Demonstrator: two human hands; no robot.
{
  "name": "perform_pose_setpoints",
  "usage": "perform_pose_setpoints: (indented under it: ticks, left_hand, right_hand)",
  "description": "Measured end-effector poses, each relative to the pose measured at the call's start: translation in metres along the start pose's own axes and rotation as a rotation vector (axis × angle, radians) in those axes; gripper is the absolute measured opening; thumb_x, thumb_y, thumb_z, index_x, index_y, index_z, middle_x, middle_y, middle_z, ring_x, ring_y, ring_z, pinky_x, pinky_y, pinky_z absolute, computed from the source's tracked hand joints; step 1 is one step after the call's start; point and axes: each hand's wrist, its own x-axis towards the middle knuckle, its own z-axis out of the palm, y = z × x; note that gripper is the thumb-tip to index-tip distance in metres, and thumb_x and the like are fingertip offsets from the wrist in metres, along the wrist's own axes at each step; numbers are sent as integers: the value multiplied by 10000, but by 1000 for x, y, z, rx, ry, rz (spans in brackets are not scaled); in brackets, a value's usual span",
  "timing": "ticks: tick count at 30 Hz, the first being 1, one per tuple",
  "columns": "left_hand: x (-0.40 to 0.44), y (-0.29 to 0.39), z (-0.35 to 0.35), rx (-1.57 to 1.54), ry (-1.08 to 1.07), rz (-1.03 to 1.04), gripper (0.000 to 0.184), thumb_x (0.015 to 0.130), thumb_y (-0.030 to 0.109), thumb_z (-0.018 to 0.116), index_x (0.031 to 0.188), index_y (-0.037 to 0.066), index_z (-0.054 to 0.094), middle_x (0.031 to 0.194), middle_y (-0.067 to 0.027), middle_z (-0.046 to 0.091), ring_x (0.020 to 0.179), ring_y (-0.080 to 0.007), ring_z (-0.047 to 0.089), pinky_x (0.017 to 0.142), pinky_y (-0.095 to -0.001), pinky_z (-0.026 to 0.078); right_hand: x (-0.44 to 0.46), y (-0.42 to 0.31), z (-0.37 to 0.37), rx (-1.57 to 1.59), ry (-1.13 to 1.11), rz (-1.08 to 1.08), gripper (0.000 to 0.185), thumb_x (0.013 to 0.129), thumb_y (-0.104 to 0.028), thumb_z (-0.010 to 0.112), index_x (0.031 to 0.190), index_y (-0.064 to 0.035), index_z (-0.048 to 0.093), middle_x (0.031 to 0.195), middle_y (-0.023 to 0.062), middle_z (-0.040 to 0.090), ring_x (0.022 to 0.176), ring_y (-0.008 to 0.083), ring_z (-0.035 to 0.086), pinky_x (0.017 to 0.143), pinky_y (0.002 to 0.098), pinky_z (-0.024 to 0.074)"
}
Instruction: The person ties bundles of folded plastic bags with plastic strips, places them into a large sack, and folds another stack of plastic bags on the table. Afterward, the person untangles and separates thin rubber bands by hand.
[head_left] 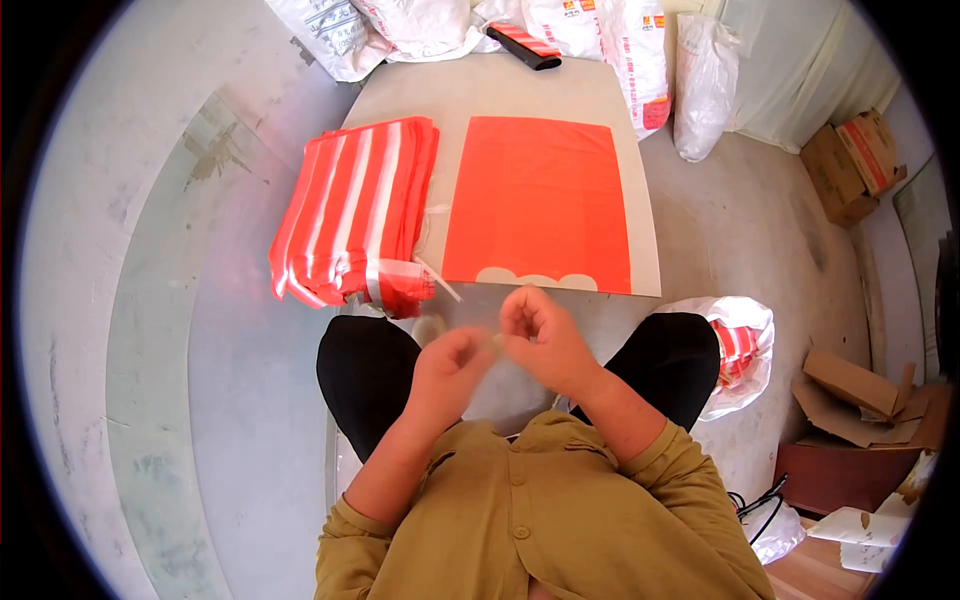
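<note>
My left hand point(450, 372) and my right hand point(548, 342) meet over my lap, just off the table's near edge. Fingertips of both hands are pinched close together. Whatever lies between them is too small and blurred to make out. Beyond my right hand, a flat red sheet point(540, 195) lies on the table point(430, 90), with pale scalloped shapes along its near edge. Up and to the left of my left hand is a thick stack of red-and-white striped plastic bags point(350, 205), crumpled at its near end. A thin white strip point(440, 281) sticks out beside that stack.
White sacks point(420, 25) line the table's far side, where a dark roll with a striped end point(525, 48) lies. By my right knee, an open white bag point(750, 385) holds striped pieces. Cardboard boxes point(850, 165) stand at right, with an opened carton point(850, 385) nearer.
</note>
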Motion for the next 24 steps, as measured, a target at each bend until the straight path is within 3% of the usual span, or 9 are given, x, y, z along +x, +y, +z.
perform_pose_setpoints:
  ticks: [3,6,10,11,14,17,20,23,24]
  left_hand:
    - [2,2,-4,62,-33,-39,104,963,77,618,1046,17,633,821,24,606,721,-53,544,629,-205,415]
    - [4,-2,-9,-407,-45,-143,88,988,95,582,1030,34,631,793,9,592,669,-71,537,596,-221,418]
    - [6,5,-6,-730,102,-99,89,1003,78,550,1046,46,620,816,-24,617,656,-100,569,590,-231,454]
    - [7,7,-7,-709,130,-67,73,986,67,571,1027,44,626,832,-23,631,666,-99,576,598,-236,455]
    - [11,11,-14,-509,238,6,26,934,34,632,960,30,631,846,-16,652,688,-94,592,608,-239,462]
    - [10,9,-18,-210,303,25,26,912,16,642,935,20,631,815,-10,637,674,-85,573,595,-231,450]
    - [7,-8,-23,200,158,87,73,919,-12,634,989,7,620,743,3,597,635,-64,561,580,-207,448]
    - [1,-8,-22,316,-93,83,45,916,-19,634,947,7,615,757,6,601,665,-58,575,592,-211,454]
    - [-3,-3,-18,69,-162,-52,45,921,-18,627,941,18,609,785,-9,615,684,-72,593,608,-222,471]
  right_hand:
    - [3,10,-1,81,34,-31,154,865,5,590,982,-56,510,870,-12,525,717,57,493,630,227,432]
    - [7,10,1,252,42,32,176,917,-42,573,1089,-38,538,925,18,585,735,81,541,647,249,458]
    - [-3,4,4,226,-136,199,266,968,-129,559,1215,-32,566,1033,69,649,775,136,601,688,294,490]
    - [-5,10,5,205,-209,226,281,976,-152,558,1231,-35,577,1060,84,662,780,152,613,695,305,495]
    - [-2,20,5,-349,-151,-172,174,951,-173,598,1076,-66,655,988,87,660,770,219,616,682,338,499]
    - [-4,5,4,-694,-155,-383,99,914,-174,626,923,-88,675,888,82,630,779,275,604,670,367,497]
    - [-6,-10,2,-844,-104,-515,70,879,-162,654,886,-94,663,807,57,594,791,293,599,661,391,495]
    - [5,-11,-6,-875,-100,-650,85,852,-143,646,826,-62,638,785,80,588,729,295,583,612,388,485]
    - [7,-12,-8,-772,-111,-569,83,851,-141,646,823,-63,639,780,79,588,722,289,586,610,384,482]
